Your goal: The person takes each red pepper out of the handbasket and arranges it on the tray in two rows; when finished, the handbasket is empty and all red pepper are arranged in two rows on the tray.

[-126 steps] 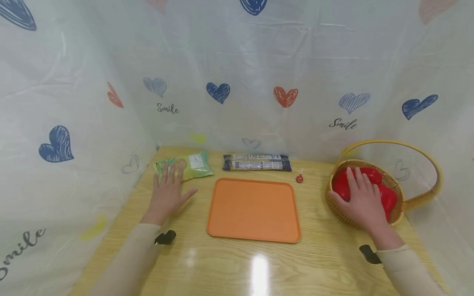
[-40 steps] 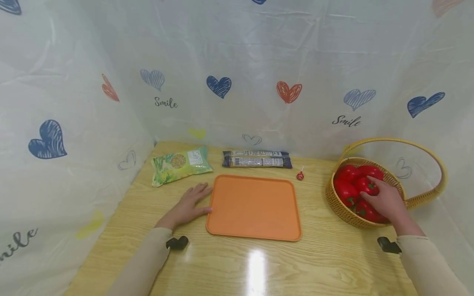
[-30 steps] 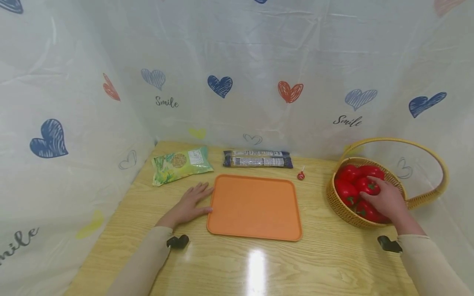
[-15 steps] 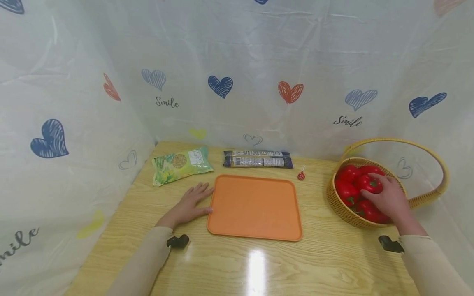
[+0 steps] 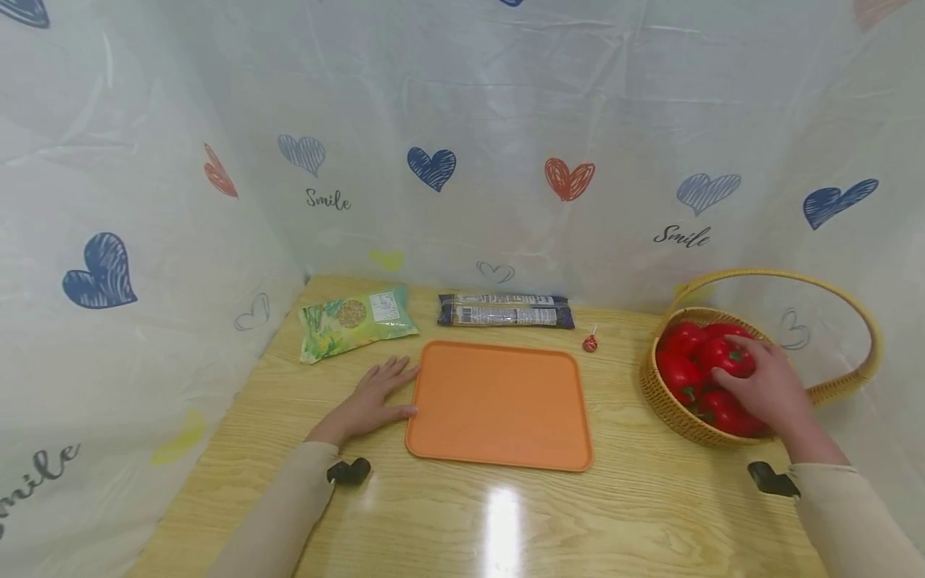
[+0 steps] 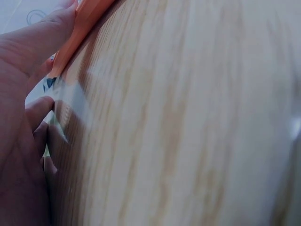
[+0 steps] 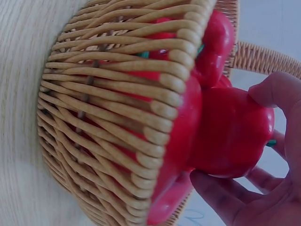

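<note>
within right hand point(image 5: 772, 387), red pepper point(image 7: 230, 132)

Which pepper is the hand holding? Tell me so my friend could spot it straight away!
Find the wicker basket on the right of the wooden table. It holds shiny red peppers. Yours is the top red pepper, the only one gripped by the right hand.

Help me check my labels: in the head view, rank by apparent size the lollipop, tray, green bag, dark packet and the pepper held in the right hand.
1. tray
2. green bag and dark packet: too close to rank; the packet is longer, the bag broader
3. pepper, partly covered by the right hand
4. lollipop
</note>
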A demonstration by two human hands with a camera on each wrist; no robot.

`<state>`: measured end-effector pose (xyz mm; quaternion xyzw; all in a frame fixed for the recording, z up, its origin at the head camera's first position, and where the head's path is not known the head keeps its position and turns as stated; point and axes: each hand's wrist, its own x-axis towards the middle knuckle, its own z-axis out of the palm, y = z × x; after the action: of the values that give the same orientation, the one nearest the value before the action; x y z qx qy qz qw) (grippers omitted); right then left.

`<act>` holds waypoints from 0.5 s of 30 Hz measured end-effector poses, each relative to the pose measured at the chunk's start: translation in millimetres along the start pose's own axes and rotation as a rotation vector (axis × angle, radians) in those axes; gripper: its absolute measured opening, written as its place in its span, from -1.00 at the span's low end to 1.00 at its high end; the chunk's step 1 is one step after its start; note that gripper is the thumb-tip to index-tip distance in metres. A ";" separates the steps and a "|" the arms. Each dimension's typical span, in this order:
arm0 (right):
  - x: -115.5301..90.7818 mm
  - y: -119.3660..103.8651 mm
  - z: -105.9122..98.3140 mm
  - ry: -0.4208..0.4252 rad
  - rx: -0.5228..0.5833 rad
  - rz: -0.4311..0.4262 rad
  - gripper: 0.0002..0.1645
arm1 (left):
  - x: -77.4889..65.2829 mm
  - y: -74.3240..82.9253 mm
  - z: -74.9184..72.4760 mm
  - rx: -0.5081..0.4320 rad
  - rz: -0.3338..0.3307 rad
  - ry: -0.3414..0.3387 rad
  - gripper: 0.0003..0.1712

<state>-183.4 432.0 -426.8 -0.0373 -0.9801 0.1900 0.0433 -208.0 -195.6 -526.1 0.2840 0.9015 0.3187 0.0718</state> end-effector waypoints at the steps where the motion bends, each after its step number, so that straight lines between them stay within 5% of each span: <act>1: -0.2 -0.6 -1.1 0.002 -0.003 -0.004 -0.16 | 0.0 0.6 -0.1 -0.002 0.000 -0.001 -0.09; 15: -4.6 -15.6 -14.6 -0.013 0.032 -0.006 -0.13 | 1.0 -2.8 1.9 0.000 -0.007 -0.006 -0.08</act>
<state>-178.2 422.6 -407.8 -0.0322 -0.9773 0.2057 0.0380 -209.5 -195.8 -529.2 0.2821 0.9022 0.3174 0.0757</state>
